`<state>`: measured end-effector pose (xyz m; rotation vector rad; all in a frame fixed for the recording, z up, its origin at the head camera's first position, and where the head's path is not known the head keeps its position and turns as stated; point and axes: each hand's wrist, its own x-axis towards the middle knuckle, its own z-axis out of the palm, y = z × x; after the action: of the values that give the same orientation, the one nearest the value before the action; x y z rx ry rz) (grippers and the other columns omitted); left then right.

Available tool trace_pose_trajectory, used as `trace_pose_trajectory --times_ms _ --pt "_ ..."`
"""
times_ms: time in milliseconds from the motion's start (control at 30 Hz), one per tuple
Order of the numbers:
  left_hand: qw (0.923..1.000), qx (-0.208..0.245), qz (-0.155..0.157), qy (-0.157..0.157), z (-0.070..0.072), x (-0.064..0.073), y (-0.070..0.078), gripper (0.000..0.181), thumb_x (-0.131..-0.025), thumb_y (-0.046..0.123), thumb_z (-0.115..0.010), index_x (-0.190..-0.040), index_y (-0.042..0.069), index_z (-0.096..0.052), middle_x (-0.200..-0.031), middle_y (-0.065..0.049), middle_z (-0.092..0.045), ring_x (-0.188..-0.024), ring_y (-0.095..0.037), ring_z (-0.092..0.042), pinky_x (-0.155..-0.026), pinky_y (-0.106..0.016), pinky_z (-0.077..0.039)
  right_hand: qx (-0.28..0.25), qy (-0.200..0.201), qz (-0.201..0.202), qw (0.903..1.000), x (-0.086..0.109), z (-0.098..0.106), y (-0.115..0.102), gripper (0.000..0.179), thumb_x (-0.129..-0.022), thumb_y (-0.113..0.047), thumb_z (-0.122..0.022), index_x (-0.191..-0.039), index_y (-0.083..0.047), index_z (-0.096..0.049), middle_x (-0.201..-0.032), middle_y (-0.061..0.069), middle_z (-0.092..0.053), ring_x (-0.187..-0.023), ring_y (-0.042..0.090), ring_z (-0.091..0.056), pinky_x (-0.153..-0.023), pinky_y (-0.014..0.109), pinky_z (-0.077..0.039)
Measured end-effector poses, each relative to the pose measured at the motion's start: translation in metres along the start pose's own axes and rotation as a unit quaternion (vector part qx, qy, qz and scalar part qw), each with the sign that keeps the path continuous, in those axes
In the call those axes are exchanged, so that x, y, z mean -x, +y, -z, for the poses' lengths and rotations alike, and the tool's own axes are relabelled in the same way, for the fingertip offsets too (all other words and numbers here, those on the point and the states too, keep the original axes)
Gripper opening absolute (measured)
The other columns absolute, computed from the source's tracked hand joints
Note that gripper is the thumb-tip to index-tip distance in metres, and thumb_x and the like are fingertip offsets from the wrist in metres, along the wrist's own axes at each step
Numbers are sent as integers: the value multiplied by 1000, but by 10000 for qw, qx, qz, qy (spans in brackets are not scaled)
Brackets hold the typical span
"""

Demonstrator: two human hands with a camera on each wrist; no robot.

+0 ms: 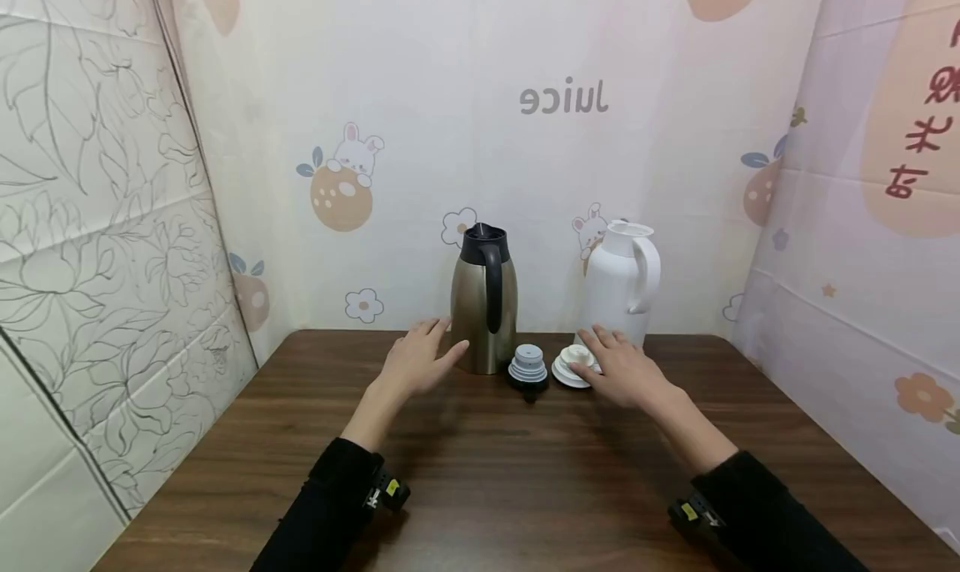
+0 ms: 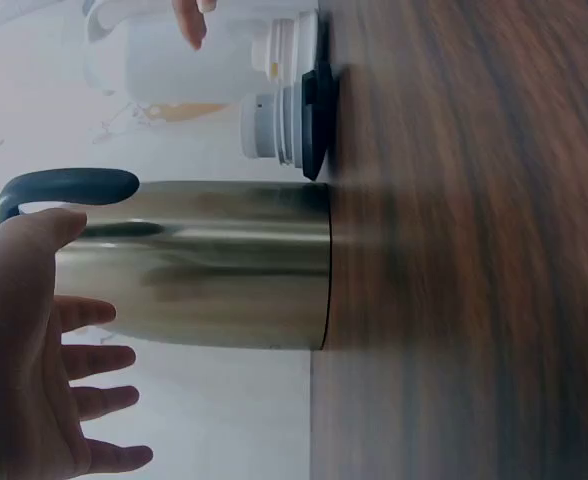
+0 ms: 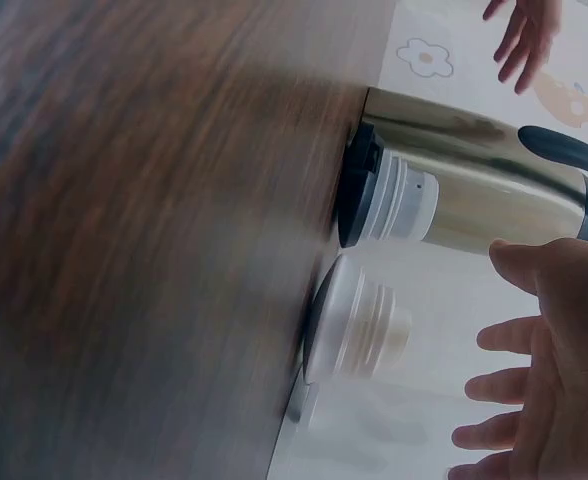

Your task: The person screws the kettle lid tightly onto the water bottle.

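Observation:
A gold-brown metal thermos jug (image 1: 467, 313) with a black handle and black neck stands upright at the back of the table. My left hand (image 1: 416, 360) hovers just left of it, fingers spread and holding nothing. To the right is a white thermos jug (image 1: 611, 284), its lower part overlapped by my right hand (image 1: 618, 370). That hand's fingers are extended above a white stopper lid (image 3: 359, 325). Between the jugs a grey stopper lid with a black cap (image 1: 528, 365) rests upside down, its ridged plug pointing up. Both hands are apart from the jugs in the wrist views.
The dark wooden table (image 1: 517, 480) runs back to a printed cloth backdrop (image 1: 420, 172). Patterned cloth walls rise at the left (image 1: 112, 213) and right (image 1: 847, 247) sides. Black sleeves with small wrist cameras (image 1: 392, 490) cover both forearms.

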<state>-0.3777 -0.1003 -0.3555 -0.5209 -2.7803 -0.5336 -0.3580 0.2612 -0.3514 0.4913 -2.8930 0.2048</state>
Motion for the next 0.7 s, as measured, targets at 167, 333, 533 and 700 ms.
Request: trace_pose_trajectory --times_ms 167,333,533,700 --pt "9994 258 -88 199 2 -3 11 73 -109 61 -42 -163 11 -39 -162 -16 -46 -149 -37 -44 -115 -58 -41 -60 -41 3 10000 -3 1 -7 71 -110 -50 -53 -161 -3 -40 -163 32 -35 -148 57 -33 -106 75 -39" --pt "9958 807 -178 389 3 -6 27 70 -109 57 -47 -161 10 -42 -159 -17 -50 -146 -36 -48 -114 -56 -44 -50 88 17 9999 -5 -2 -10 69 -109 -50 -55 -157 -1 -46 -155 32 -47 -142 52 -45 -106 69 -44" --pt "9849 1511 -349 771 -6 -20 41 67 -108 47 -56 -158 4 -42 -152 -19 -56 -143 -35 -51 -116 -50 -43 -199 331 122 9992 -11 -2 -19 65 -109 -48 -57 -152 0 -51 -148 30 -55 -133 49 -56 -102 65 -49" --pt "9751 1988 -355 912 -13 -30 51 69 -108 43 -59 -158 2 -39 -151 -19 -56 -141 -34 -53 -115 -50 -44 -431 457 31 9980 -15 3 -30 61 -109 -45 -57 -147 3 -55 -141 30 -59 -126 49 -60 -101 63 -50"
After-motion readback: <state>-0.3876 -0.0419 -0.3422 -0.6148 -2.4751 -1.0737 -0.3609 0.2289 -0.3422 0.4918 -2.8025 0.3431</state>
